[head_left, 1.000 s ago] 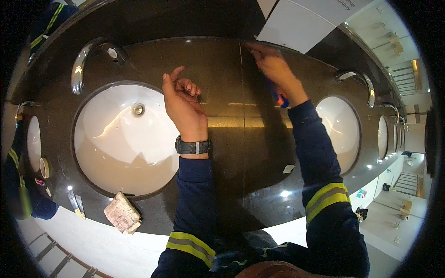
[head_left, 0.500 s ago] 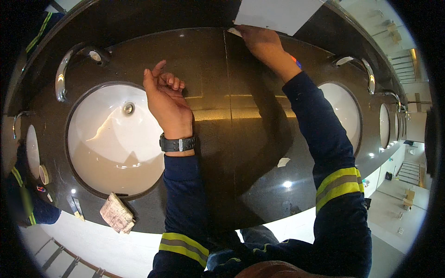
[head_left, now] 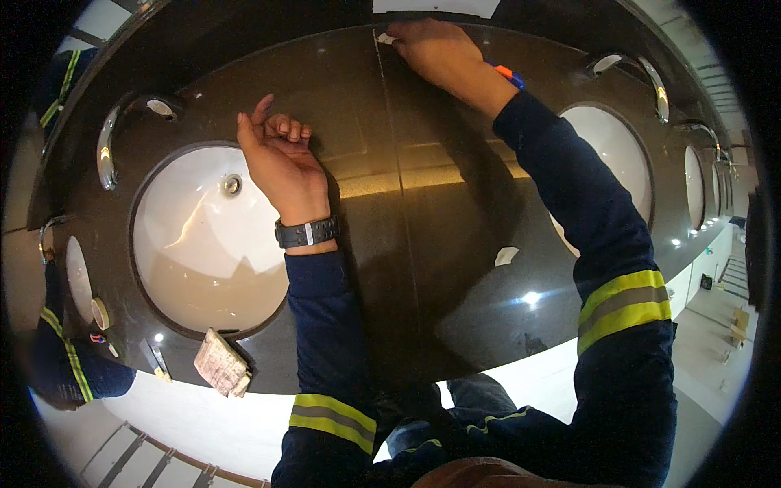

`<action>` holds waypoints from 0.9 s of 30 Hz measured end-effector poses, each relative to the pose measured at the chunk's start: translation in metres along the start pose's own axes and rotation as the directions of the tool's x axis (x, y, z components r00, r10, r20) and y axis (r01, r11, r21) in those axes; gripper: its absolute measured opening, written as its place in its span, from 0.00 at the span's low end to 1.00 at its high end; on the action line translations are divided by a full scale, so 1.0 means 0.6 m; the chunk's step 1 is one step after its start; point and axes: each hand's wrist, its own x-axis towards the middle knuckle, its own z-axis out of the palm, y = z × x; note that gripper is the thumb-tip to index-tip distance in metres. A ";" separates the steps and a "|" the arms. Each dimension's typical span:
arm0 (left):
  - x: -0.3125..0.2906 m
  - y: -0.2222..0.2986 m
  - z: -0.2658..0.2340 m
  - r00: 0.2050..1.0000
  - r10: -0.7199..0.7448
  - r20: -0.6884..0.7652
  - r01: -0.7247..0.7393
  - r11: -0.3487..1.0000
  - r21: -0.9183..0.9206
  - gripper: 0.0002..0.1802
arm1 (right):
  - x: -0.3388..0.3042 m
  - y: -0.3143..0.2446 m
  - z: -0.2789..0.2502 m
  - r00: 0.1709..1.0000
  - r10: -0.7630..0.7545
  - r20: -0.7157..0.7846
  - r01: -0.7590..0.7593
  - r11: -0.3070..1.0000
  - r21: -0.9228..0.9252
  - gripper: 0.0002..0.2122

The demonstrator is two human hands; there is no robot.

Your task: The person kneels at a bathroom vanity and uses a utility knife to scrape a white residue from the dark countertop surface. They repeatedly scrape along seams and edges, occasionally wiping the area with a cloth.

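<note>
At the far edge of the dark counter (head_left: 439,325), my right hand (head_left: 438,50) is closed on a small whitish piece (head_left: 386,38), touching the counter at a pale seam line (head_left: 392,146). What the piece is, I cannot make out. An orange and blue object (head_left: 509,76) shows beside my right wrist, partly hidden. My left hand (head_left: 286,159) hovers palm up with its fingers apart and loosely curled, nothing in it. It is nearest to the right rim of the white sink (head_left: 195,268) and wears a black watch band (head_left: 307,233).
A folded stained cloth (head_left: 221,363), a flat-bladed scraper (head_left: 154,359) and a tape roll (head_left: 99,314) lie along the front left. A whitish scrap (head_left: 506,255) rests right of the seam. Chrome faucets (head_left: 106,150) arch at both sides. Another person's striped sleeve (head_left: 61,333) shows left.
The view has shifted. My right hand stays at the far edge with the whitish piece, now at the seam. My left hand keeps nearly the same pose.
</note>
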 end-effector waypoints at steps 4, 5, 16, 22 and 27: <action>-0.001 -0.004 0.005 1.000 0.004 -0.008 -0.003 1.000 0.028 0.24 | -0.025 -0.009 -0.001 0.998 -0.013 -0.061 0.013 1.000 -0.003 0.16; 0.000 -0.004 0.002 1.000 0.005 -0.006 -0.005 1.000 0.026 0.24 | -0.030 -0.016 -0.010 1.000 -0.006 -0.025 0.006 1.000 0.017 0.15; 0.007 -0.003 -0.004 1.000 0.019 -0.006 -0.018 0.999 0.040 0.24 | -0.098 -0.068 -0.061 0.996 0.006 0.092 -0.017 0.993 0.118 0.11; 0.009 -0.001 -0.004 1.000 0.006 -0.014 -0.006 1.000 0.029 0.25 | -0.111 -0.077 -0.069 0.997 -0.026 0.072 0.019 0.995 0.099 0.11; 0.012 0.001 -0.010 1.000 0.019 -0.015 -0.019 0.999 0.026 0.25 | -0.130 -0.092 -0.087 0.996 -0.024 0.085 0.014 0.993 0.121 0.11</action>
